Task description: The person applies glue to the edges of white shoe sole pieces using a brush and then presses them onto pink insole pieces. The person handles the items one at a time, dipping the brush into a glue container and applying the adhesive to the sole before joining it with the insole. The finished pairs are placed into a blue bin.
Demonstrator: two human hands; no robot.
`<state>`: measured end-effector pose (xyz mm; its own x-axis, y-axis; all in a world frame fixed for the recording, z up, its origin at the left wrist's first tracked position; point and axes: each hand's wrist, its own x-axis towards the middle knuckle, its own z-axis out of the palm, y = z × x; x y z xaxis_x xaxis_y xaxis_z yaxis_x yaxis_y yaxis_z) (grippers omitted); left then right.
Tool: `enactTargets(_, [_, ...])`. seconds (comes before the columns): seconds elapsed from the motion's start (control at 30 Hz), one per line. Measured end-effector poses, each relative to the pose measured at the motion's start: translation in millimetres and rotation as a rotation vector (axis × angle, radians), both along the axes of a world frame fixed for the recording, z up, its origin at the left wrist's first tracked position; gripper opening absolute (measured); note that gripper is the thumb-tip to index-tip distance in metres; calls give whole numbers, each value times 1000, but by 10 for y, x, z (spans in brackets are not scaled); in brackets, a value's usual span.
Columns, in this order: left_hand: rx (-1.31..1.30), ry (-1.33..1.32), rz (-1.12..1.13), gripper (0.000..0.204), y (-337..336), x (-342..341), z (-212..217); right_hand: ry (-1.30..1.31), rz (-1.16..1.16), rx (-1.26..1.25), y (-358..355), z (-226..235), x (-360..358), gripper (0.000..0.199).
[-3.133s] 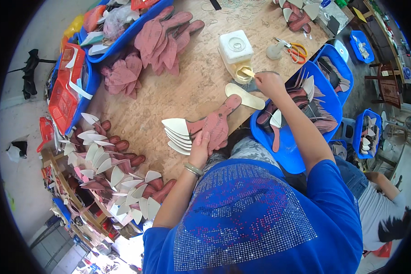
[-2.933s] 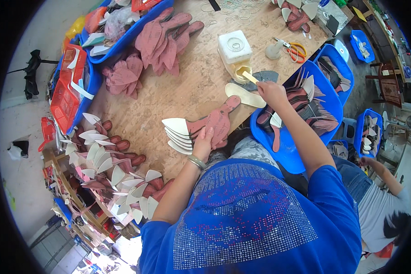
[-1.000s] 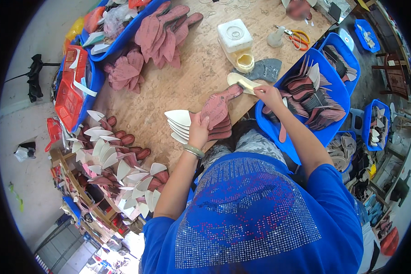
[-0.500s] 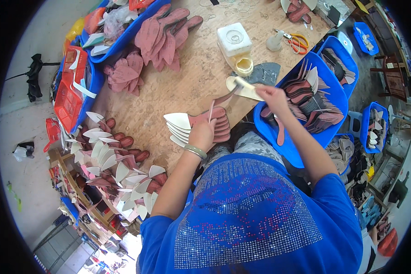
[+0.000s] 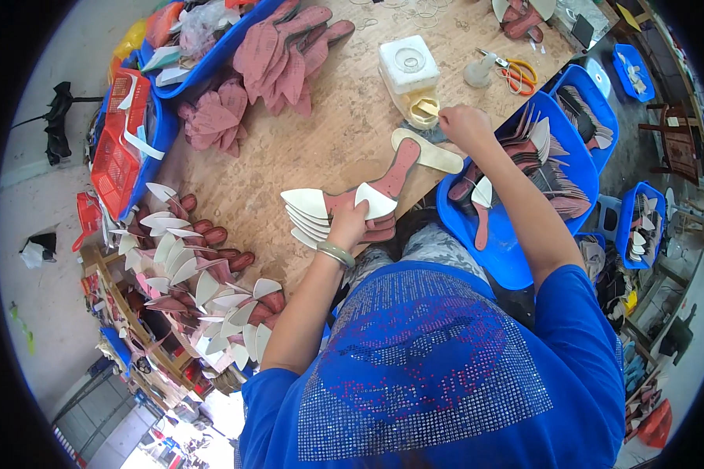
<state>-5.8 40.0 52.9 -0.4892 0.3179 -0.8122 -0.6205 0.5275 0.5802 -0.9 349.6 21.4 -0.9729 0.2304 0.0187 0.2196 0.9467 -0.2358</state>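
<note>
My left hand pinches a pink insole with a white pointed end, held over a fanned stack of similar insoles at the table's near edge. The insole's far, rounded end reaches a cream sole-shaped board. In my right hand, fingers closed, is a pale yellow flat tool. Its end dips into the round mouth of a yellowish pot joined to a white block-shaped container; the dipped end is hidden.
A blue basin of insoles stands right of the table. Pink insole pieces lie at the far left, with white-tipped ones heaped nearer. Orange-handled scissors and a small whitish bottle rest beyond the pot.
My right hand has moved the tool from the insole up to the pot's mouth. The insole in my left hand has turned, its white end now lying flat and visible.
</note>
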Motion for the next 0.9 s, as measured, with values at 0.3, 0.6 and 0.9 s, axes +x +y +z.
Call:
enactTargets(0.3, [20, -113, 131, 19, -20, -19, 67, 62, -259, -489, -173, -281, 933, 17])
enactTargets(0.6, [70, -228, 232, 14, -104, -84, -96, -188, -253, -1030, -896, 112, 1423, 21])
enactTargets(0.9, [103, -276, 236, 18, -112, -148, -23, -5, -282, -937, -464, -408, 1252, 20])
